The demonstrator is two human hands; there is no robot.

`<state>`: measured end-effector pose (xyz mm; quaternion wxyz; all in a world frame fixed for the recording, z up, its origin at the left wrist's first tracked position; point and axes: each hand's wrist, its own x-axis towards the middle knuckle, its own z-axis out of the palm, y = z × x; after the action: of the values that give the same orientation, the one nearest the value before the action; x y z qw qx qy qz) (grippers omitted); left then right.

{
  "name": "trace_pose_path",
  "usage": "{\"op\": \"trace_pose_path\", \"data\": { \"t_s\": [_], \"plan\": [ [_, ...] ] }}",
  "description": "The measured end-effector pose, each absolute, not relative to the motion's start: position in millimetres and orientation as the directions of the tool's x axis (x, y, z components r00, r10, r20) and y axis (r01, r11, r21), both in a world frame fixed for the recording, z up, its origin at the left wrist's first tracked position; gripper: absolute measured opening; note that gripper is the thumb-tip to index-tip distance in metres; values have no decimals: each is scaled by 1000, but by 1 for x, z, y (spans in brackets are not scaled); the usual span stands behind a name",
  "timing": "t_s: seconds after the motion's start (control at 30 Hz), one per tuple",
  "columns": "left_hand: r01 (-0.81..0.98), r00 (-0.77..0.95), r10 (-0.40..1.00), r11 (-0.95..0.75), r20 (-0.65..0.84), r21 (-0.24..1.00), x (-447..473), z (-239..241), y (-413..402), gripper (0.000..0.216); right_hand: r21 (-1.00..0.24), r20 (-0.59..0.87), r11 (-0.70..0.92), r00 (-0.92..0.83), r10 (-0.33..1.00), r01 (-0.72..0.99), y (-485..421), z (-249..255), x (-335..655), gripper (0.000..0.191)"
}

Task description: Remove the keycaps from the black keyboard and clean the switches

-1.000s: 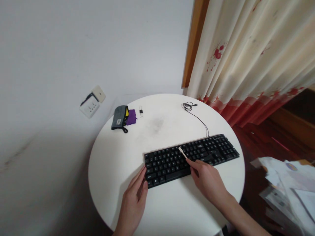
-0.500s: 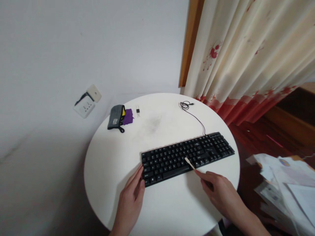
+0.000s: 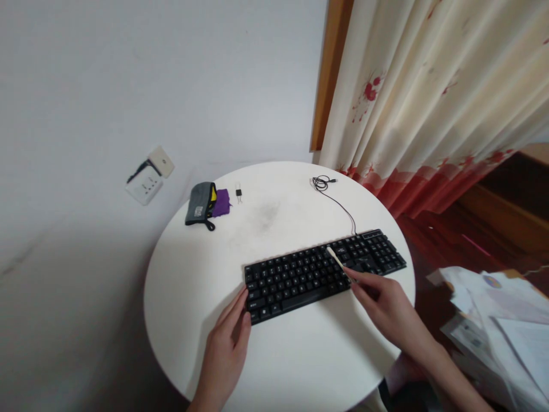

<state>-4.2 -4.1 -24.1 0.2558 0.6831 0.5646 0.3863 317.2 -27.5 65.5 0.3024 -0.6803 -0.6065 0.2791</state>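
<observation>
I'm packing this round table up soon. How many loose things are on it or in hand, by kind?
Keyboard: 1
Grey pouch: 1
Purple cloth: 1
Small clip tool: 1
White stick, in the right hand: 1
Total: 5

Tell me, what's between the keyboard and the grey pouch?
Nothing; between the keyboard and grey pouch is only bare white table, seen in the head view.

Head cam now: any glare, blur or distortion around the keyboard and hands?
Head view: dim, even light, no glare on the keyboard; soft shadows beside the left hand and right hand; white stick slightly blurred; wide lens stretches the table and curtain.
</observation>
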Motion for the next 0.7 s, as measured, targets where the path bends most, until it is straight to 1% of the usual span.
{"op": "trace_pose_path", "data": {
  "t_s": [0.07,0.13,0.27,0.37,0.53,0.6,0.7],
  "plan": [
    [576,67,968,-234,240,783,-5,-24,-4,46,-693,37,-38,88,995,720,-9,61,305,40],
    [576,67,968,-235,242,783,-5,-23,-5,45,-619,46,-25,69,997,785,7,57,292,40],
    [576,72,969,-235,238,783,-4,-21,-5,45,-494,2,-49,57,998,868,22,52,273,40],
    [575,66,970,-229,235,785,-3,-21,-5,45,-435,-20,-42,38,999,899,18,50,274,42],
    [562,59,972,-220,227,797,-4,-20,-4,44,-411,-46,-34,16,999,911,-5,48,295,43],
    [563,57,972,-219,227,797,-4,-21,-4,44,-431,-64,-50,24,998,901,-15,47,305,43],
    [571,57,972,-219,227,792,-5,-23,-4,45,-496,-93,-69,26,995,865,-28,46,315,43]
  ]
}}
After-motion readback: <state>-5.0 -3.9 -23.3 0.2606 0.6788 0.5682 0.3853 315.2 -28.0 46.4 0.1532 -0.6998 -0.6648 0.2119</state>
